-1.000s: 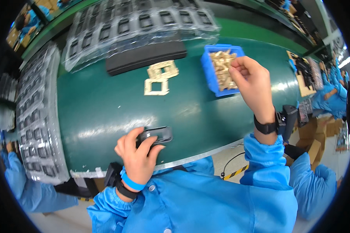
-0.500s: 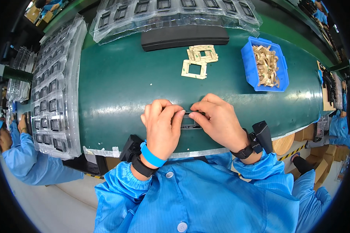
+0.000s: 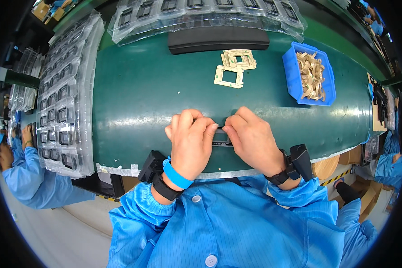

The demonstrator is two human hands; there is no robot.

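Observation:
A small black rectangular frame (image 3: 222, 144) lies on the green work surface between my hands, its near bar in the open and its sides mostly covered by my fingers. My left hand (image 3: 191, 138) pinches its far left part, thumb and fingertips together. From the other side my right hand (image 3: 251, 139) grips the far right part in the same way. Only a short stretch of the far bar shows between the two thumbs. Beyond my hands lie cream adhesive frames (image 3: 228, 84) with square openings, several in a loose overlapping pile.
A blue bin (image 3: 293, 80) of tan paper strips stands at the right. Clear plastic trays (image 3: 88, 89) holding black frames are at the left, and more trays (image 3: 210, 22) at the back, behind a long black block (image 3: 219, 41). A co-worker (image 3: 27, 178) sits at the far left.
My thumbs have come closer together along the frame's far bar. The table and everything on it have shifted slightly in the picture as the view moved.

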